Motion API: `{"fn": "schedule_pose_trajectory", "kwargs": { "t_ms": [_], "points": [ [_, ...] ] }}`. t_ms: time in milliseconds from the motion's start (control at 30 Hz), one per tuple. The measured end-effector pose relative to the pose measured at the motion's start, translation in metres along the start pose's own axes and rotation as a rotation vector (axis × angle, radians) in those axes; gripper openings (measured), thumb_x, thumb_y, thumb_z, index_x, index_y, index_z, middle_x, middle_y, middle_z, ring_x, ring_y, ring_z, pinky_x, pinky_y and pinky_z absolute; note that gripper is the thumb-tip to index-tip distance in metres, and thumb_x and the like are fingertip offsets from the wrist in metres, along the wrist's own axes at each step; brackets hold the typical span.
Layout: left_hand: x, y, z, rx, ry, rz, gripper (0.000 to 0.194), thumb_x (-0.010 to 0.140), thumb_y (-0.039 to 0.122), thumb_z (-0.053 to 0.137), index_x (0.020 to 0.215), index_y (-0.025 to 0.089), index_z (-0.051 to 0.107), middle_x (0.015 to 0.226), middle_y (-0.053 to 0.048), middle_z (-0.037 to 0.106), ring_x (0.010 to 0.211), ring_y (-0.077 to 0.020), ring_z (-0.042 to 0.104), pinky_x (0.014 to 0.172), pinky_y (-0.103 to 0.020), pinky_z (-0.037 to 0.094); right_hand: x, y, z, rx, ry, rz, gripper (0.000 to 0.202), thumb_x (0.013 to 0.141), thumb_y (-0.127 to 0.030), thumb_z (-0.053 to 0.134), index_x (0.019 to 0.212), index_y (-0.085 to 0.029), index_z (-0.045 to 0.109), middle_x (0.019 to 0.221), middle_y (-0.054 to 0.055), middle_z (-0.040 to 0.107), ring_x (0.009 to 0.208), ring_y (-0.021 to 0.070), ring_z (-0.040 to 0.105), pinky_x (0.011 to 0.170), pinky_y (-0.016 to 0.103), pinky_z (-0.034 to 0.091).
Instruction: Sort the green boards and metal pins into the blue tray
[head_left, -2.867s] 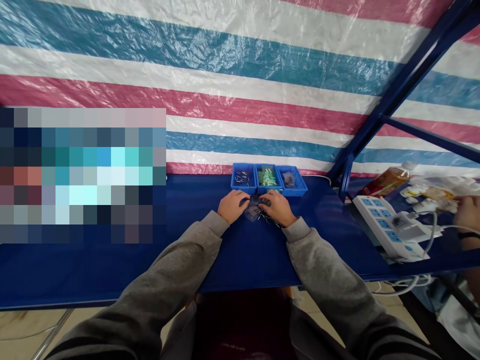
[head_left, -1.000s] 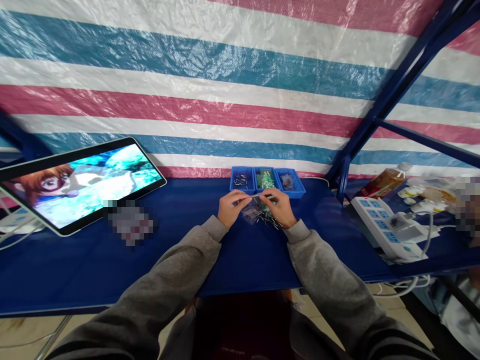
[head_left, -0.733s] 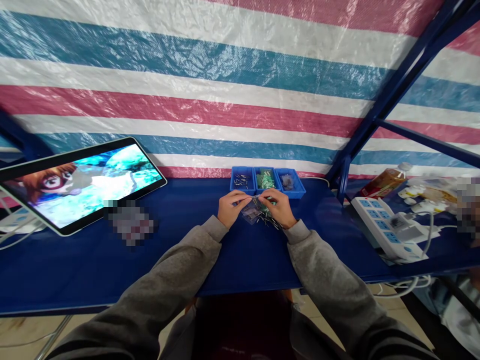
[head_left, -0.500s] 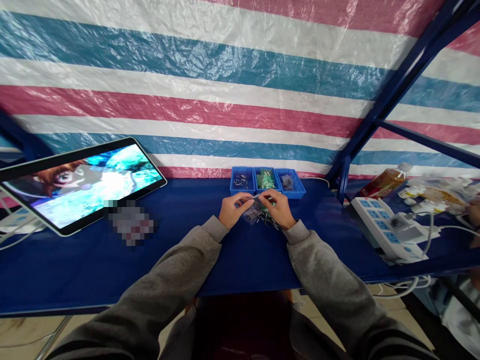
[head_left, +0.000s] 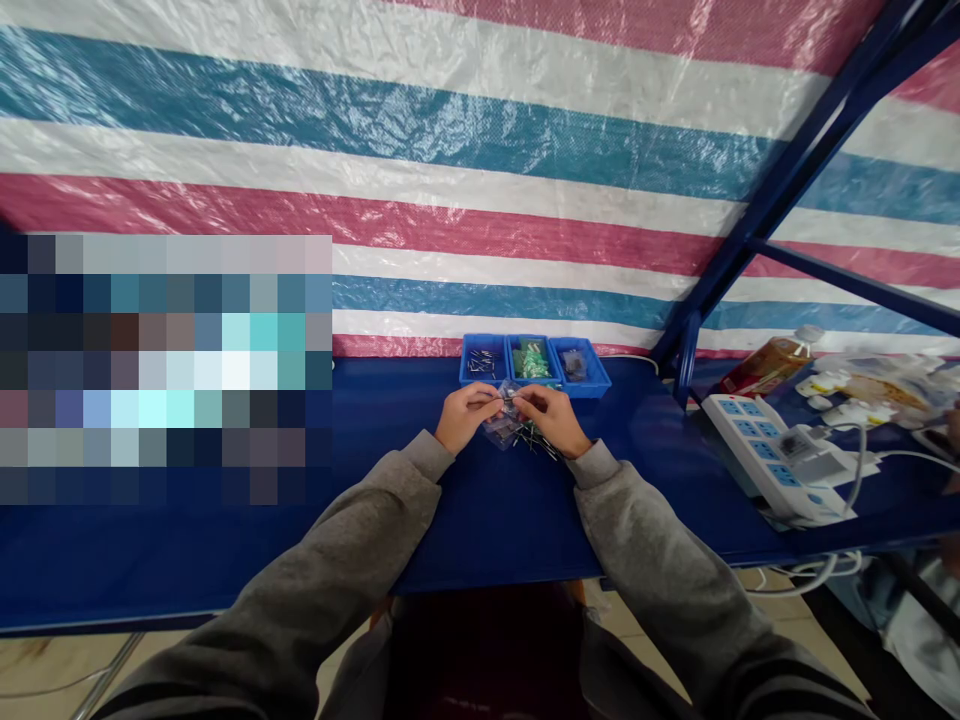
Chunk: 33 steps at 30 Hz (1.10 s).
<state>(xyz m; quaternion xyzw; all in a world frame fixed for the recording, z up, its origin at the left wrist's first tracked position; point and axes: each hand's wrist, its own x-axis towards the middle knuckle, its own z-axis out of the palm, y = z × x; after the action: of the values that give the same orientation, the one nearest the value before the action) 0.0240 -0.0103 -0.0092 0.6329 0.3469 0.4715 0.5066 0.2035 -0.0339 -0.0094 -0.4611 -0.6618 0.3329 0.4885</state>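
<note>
Both hands meet over the blue table, in front of three small blue bins. A small clear plastic bag [head_left: 508,392] is pinched between my left hand [head_left: 466,415] and my right hand [head_left: 553,414], both closed at the fingertips. More clear bags [head_left: 501,431] lie just below the fingers. Dark, thin screws [head_left: 537,440] are spread beside my right hand. The left bin [head_left: 481,377] holds metal screws, the middle bin [head_left: 527,345] green packets, and the right bin [head_left: 597,377] small greyish bags.
On the right of the blue table [head_left: 487,520] are a white power strip [head_left: 757,450] with a plugged-in adapter, a bottle [head_left: 772,362] and plastic bags [head_left: 885,385]. A blue metal frame [head_left: 750,230] slants there. The left side is pixelated. A striped sheet [head_left: 450,140] hangs behind.
The small clear bag now shows upright between my fingertips, and my hands have shifted slightly. The screen at left is now covered by pixelation.
</note>
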Motion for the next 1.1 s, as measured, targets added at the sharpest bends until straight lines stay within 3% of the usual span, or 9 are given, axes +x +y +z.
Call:
{"fn": "schedule_pose_trajectory", "kwargs": {
  "t_ms": [133, 367, 433, 533, 600, 667, 800, 967, 1100],
  "points": [
    [0.001, -0.001, 0.0, -0.028, -0.028, -0.053, 0.031, 0.071, 0.04, 0.073, 0.084, 0.014, 0.062, 0.065, -0.003, 0.069, 0.056, -0.0161, 0.064, 0.053, -0.026, 0.05, 0.001, 0.002, -0.001, -0.067, -0.019, -0.028, 0.022, 0.084, -0.039, 0.058, 0.079, -0.018, 0.063, 0.061, 0.0, 0.06, 0.055, 0.0147, 0.057, 0.057, 0.027, 0.045],
    [0.001, 0.001, 0.0, -0.015, -0.05, -0.093, 0.029, 0.069, 0.041, 0.073, 0.07, 0.014, 0.063, 0.056, 0.0, 0.063, 0.049, -0.0119, 0.056, 0.05, -0.024, 0.046, -0.001, -0.003, -0.001, -0.143, -0.03, -0.058, 0.019, 0.084, -0.035, 0.06, 0.078, -0.018, 0.065, 0.06, 0.0, 0.059, 0.053, 0.0137, 0.054, 0.054, 0.027, 0.044],
    [0.002, 0.001, -0.001, -0.031, -0.013, -0.093, 0.03, 0.069, 0.041, 0.074, 0.069, 0.014, 0.063, 0.056, 0.0, 0.063, 0.049, -0.0119, 0.056, 0.05, -0.025, 0.046, -0.002, -0.005, -0.002, -0.142, 0.024, -0.094, 0.018, 0.084, -0.035, 0.061, 0.087, -0.018, 0.065, 0.069, 0.002, 0.062, 0.057, 0.0142, 0.056, 0.057, 0.027, 0.047],
    [0.003, 0.001, -0.001, -0.079, 0.031, -0.112, 0.033, 0.069, 0.044, 0.075, 0.07, 0.013, 0.063, 0.057, -0.002, 0.064, 0.049, -0.0128, 0.057, 0.05, -0.026, 0.045, -0.003, -0.006, -0.003, -0.143, 0.057, -0.214, 0.024, 0.086, -0.032, 0.059, 0.106, -0.02, 0.063, 0.099, 0.007, 0.062, 0.073, 0.0161, 0.061, 0.062, 0.029, 0.053],
    [0.003, 0.001, -0.001, -0.135, 0.033, -0.145, 0.036, 0.068, 0.046, 0.076, 0.073, 0.013, 0.063, 0.059, -0.002, 0.064, 0.05, -0.0131, 0.057, 0.05, -0.026, 0.045, -0.003, -0.004, -0.004, -0.168, 0.031, -0.3, 0.025, 0.086, -0.03, 0.058, 0.11, -0.023, 0.063, 0.115, 0.01, 0.055, 0.086, 0.0184, 0.062, 0.067, 0.031, 0.056],
    [0.003, 0.002, -0.001, -0.204, 0.006, -0.182, 0.039, 0.065, 0.044, 0.078, 0.084, 0.012, 0.065, 0.06, -0.002, 0.065, 0.05, -0.013, 0.058, 0.051, -0.026, 0.046, -0.002, -0.002, -0.004, -0.209, 0.017, -0.362, 0.021, 0.087, -0.029, 0.058, 0.106, -0.023, 0.065, 0.119, 0.011, 0.053, 0.095, 0.0206, 0.061, 0.071, 0.033, 0.057],
    [0.001, 0.004, 0.0, -0.268, -0.052, -0.194, 0.055, 0.067, 0.043, 0.079, 0.111, 0.016, 0.06, 0.062, 0.0, 0.063, 0.052, -0.0125, 0.057, 0.051, -0.025, 0.046, 0.0, 0.0, -0.003, -0.263, 0.048, -0.394, 0.016, 0.089, -0.03, 0.056, 0.093, -0.022, 0.068, 0.106, 0.01, 0.059, 0.095, 0.0214, 0.061, 0.074, 0.034, 0.056],
    [0.002, 0.003, -0.002, -0.051, 0.051, -0.045, 0.041, 0.079, 0.053, 0.065, 0.089, 0.014, 0.07, 0.06, 0.002, 0.05, 0.05, -0.0089, 0.048, 0.046, -0.022, 0.039, -0.001, -0.006, -0.004, -0.22, 0.059, -0.248, 0.02, 0.088, -0.037, 0.058, 0.084, -0.02, 0.069, 0.081, 0.006, 0.066, 0.074, 0.0183, 0.061, 0.066, 0.031, 0.052],
    [0.003, 0.002, -0.004, 0.067, 0.162, 0.024, 0.039, 0.082, 0.051, 0.059, 0.079, 0.014, 0.07, 0.058, 0.002, 0.045, 0.047, -0.0077, 0.043, 0.047, -0.022, 0.037, 0.004, -0.005, -0.011, 0.036, 0.089, -0.027, 0.024, 0.076, -0.042, 0.069, 0.076, -0.018, 0.068, 0.061, 0.001, 0.062, 0.054, 0.0139, 0.056, 0.054, 0.027, 0.049]
  ]
}}
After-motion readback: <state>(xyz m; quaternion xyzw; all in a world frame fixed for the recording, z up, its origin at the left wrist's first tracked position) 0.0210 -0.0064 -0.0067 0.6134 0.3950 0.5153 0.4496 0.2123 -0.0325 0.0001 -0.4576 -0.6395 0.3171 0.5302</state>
